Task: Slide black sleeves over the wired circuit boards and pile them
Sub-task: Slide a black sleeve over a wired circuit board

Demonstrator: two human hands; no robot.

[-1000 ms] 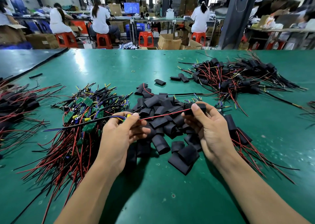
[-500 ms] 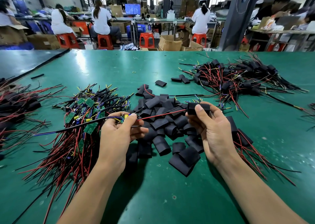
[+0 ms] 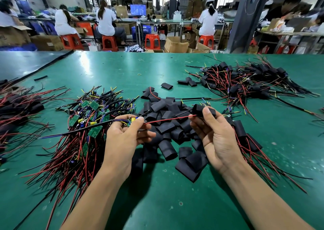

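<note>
**A:** Any containers?

**B:** Only open brown cardboard boxes on the floor beyond the green table. I can't see what's in them. The work lies in loose heaps: bare wired green boards at left, empty black sleeves in the middle, sleeved boards far right.

**A:** And the hands?

**B:** Both are raised over the middle heap, palms turned inward. The left hand pinches a small green circuit board between thumb and fingertips. The board's thin red wire stretches across to the right hand, which grips a short black tube sleeve under the thumb. The wire meets the sleeve's mouth, but I can't tell how far it goes in.
</note>
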